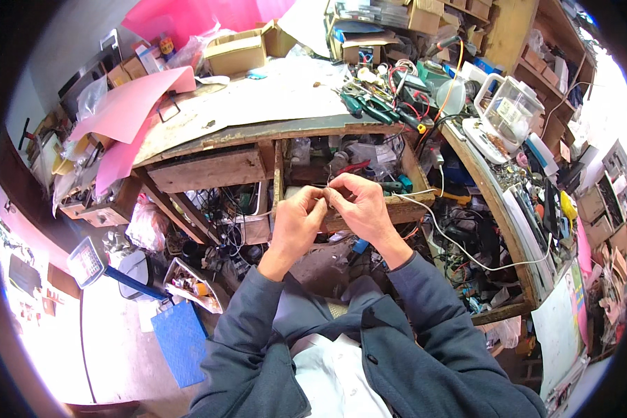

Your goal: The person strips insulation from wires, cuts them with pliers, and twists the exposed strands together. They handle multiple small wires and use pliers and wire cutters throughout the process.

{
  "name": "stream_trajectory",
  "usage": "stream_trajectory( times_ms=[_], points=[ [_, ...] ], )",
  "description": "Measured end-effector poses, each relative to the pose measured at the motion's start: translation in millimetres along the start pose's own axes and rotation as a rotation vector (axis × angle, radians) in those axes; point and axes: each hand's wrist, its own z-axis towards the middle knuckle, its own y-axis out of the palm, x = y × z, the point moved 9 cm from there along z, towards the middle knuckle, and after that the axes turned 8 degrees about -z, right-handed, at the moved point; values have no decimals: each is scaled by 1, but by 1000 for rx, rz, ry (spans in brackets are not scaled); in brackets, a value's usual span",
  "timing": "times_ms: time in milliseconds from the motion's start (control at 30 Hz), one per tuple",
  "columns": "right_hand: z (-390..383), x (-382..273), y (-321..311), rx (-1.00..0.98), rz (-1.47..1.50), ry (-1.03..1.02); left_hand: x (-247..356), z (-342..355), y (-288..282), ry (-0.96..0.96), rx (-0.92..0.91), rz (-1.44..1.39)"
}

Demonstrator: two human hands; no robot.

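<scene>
Both hands meet in front of me, above the front edge of an open wooden drawer (338,221). My left hand (298,217) is closed, thumb and fingertips pinched together. Touching it at the fingertips, my right hand (361,207) is closed in a pinch too. Whatever sits between the fingers is too small to make out. Inside the drawer, just beyond the hands, lie clear plastic bags (377,155) and a red-handled tool (353,168). A white cable (442,233) runs from beside the right hand toward the right.
White sheeting (279,97) covers the workbench, with green-handled pliers (369,108) at its edge. A clear plastic jug (512,111) stands at the right. Tangled cables (477,240) fill an open compartment below. At the lower left are a scale (132,275) and a blue board (180,343).
</scene>
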Motion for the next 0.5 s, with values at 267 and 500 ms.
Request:
stream_trajectory(
  times_ms=[267,500],
  points=[
    [-6,73,-17,63,252,269,7,10,-13,182,129,206],
    [3,132,-68,247,238,283,-33,34,-61,24,259,156]
  ],
)
